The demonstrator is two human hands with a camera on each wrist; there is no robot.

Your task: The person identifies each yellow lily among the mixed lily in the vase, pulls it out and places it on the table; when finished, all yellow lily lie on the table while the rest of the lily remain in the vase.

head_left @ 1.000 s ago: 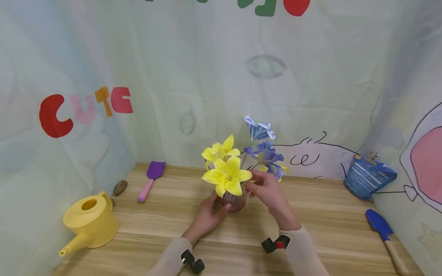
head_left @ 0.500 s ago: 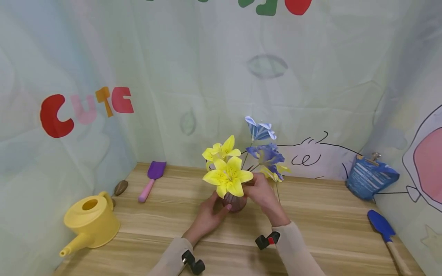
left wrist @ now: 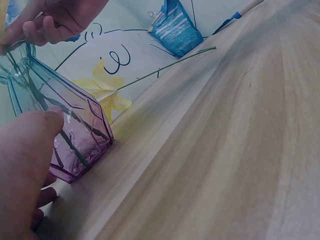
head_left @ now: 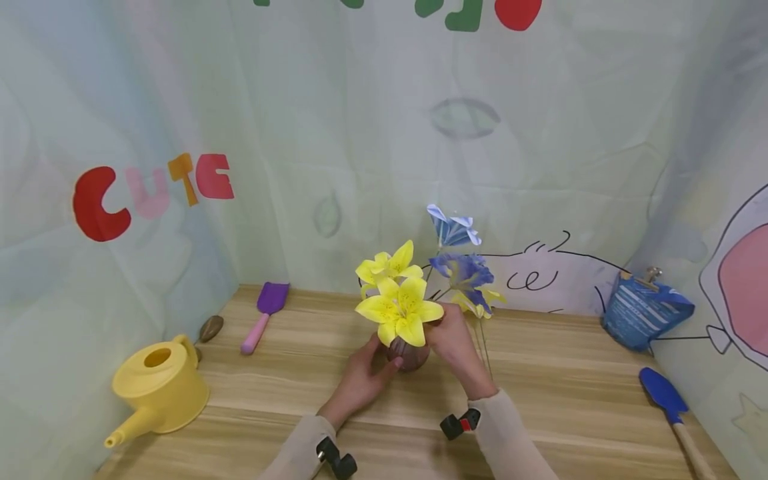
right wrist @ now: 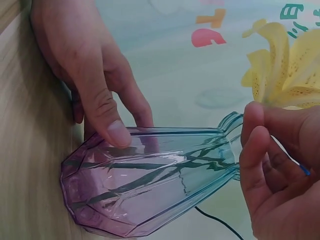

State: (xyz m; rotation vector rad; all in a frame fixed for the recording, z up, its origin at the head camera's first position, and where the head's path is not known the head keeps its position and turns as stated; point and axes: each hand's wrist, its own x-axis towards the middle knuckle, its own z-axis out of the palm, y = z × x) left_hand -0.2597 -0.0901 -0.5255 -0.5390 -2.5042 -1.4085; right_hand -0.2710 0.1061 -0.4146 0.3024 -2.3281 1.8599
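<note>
A faceted glass vase [head_left: 411,358], purple below and teal at the neck [right wrist: 220,150], stands upright on the table with dark green stems inside. My left hand [head_left: 358,381] holds its lower body, thumb on the near side. At the vase mouth my right hand [head_left: 457,343] pinches the flower stems, though the fingertips partly cover them. Yellow lilies [head_left: 401,310] spread above the vase. Blue flowers [head_left: 454,230], one purple-blue bloom [head_left: 465,272] among them, lean out to the right. Behind the vase a separate yellow lily [left wrist: 102,90] lies with its long stem on the table.
On the left are a yellow watering can [head_left: 161,385], a brown oval object [head_left: 211,329] and a purple scoop with pink handle [head_left: 264,317]. A clipped blue bag [head_left: 645,312] and a blue trowel [head_left: 669,403] sit on the right. Printed cloth walls surround the table.
My right hand has moved slightly left and closer in to the vase mouth. The purple-blue bloom has dropped a little, and the separate yellow lily shows more. The left hand keeps its hold.
</note>
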